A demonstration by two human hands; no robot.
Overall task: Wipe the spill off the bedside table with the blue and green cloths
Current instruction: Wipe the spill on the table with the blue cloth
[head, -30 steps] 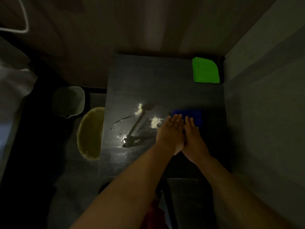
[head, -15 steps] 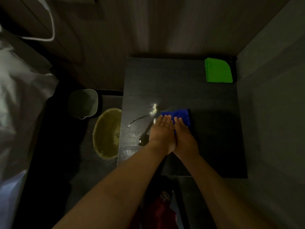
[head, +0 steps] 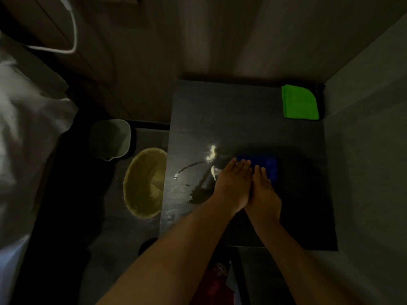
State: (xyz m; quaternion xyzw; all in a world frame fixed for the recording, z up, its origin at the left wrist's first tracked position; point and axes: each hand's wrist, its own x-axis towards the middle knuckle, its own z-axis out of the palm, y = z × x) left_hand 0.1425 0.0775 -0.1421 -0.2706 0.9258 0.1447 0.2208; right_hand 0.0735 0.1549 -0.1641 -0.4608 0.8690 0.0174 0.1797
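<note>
A dark bedside table (head: 231, 113) carries a shiny liquid spill (head: 198, 191) with white specks on its left half. The blue cloth (head: 268, 166) lies flat near the table's middle, just right of the spill. My left hand (head: 233, 183) and my right hand (head: 264, 192) press side by side on its near edge, fingers straight and together. My left hand covers the cloth's left corner at the spill's edge. The folded green cloth (head: 299, 102) sits untouched in the far right corner.
On the floor left of the table stand a yellow basin (head: 143, 183) and a grey jug-like container (head: 109, 138). White bedding (head: 26, 128) fills the left side. A wall (head: 363, 150) runs along the table's right edge and wooden panelling stands behind it.
Both hands slid the blue cloth left into the spill, then back a little to the right. The white patch nearest the cloth has shrunk. The view has shifted.
</note>
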